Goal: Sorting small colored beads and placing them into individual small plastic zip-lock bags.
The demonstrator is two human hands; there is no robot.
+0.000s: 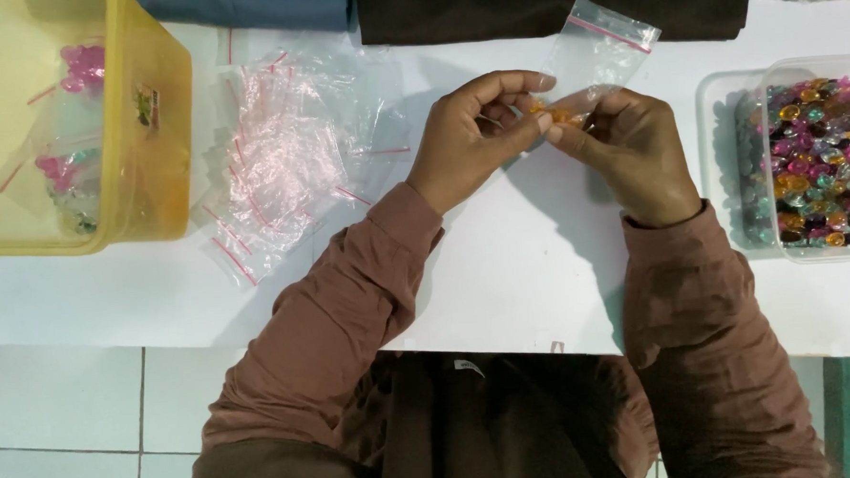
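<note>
A white table (pixel 503 264) carries everything. At its left stands a yellow tub (pixel 157 126), and beside it lies a heap of clear zip bags (pixel 279 169). At the right a clear box (pixel 789 252) holds coloured gems (pixel 818 164). Above the table's middle, the left hand (pixel 468 137) and the right hand (pixel 631 153) both pinch one small clear bag (pixel 594 55), with orange gems (pixel 558 114) between the fingertips.

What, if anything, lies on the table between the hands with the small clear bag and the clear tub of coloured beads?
Nothing visible: only bare white table separates the right hand, which shares the small clear bag with the left hand, from the clear tub.
</note>
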